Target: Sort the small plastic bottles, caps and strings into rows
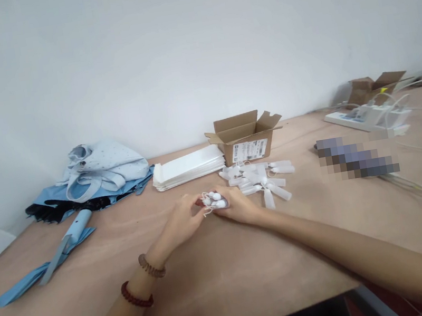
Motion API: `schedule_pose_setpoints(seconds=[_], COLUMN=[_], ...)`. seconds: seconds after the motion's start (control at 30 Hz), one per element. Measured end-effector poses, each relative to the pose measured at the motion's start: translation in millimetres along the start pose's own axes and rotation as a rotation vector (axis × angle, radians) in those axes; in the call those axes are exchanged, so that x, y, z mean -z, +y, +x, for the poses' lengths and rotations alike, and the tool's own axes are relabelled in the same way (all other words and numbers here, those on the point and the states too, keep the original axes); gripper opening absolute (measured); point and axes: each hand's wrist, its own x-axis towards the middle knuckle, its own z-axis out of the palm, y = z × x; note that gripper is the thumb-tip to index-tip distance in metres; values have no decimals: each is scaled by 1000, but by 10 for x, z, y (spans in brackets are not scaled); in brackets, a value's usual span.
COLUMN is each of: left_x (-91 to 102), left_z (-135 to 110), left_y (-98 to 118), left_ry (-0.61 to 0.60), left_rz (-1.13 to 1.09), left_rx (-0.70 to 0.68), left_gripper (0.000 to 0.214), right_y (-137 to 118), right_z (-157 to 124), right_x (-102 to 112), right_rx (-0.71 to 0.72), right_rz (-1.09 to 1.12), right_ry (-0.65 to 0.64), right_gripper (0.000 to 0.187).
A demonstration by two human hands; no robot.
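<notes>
The left hand and right hand together hold capped white plastic bottles; more translucent bottles lie heaped just beyond on the worktop.

The narrow translucent-white plastic bottles look smooth and frosted; the brown open-topped cardboard box looks matt, its white rectangular paper label smooth; the flat white rectangular card stack has a slight sheen; the crumpled pale-blue cloth bag looks soft and matt; the broad tan wood-like tabletop appears smooth with a dull gloss
</notes>
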Motion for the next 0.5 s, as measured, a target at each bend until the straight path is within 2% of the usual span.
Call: schedule_pose_setpoints(seconds=[0.3,0.5], left_x=[35,26], left_z=[-26,-21], left_y=[26,38], left_ry=[-28,-37], left_rz=[46,46], left_rx=[-32,-16], left_gripper=[29,22], right_y=[-21,-24], right_z=[-5,-5], right_x=[22,16], right_rx=[49,66], right_rz=[29,22], right_ry=[-7,-8], right_gripper=[25,22])
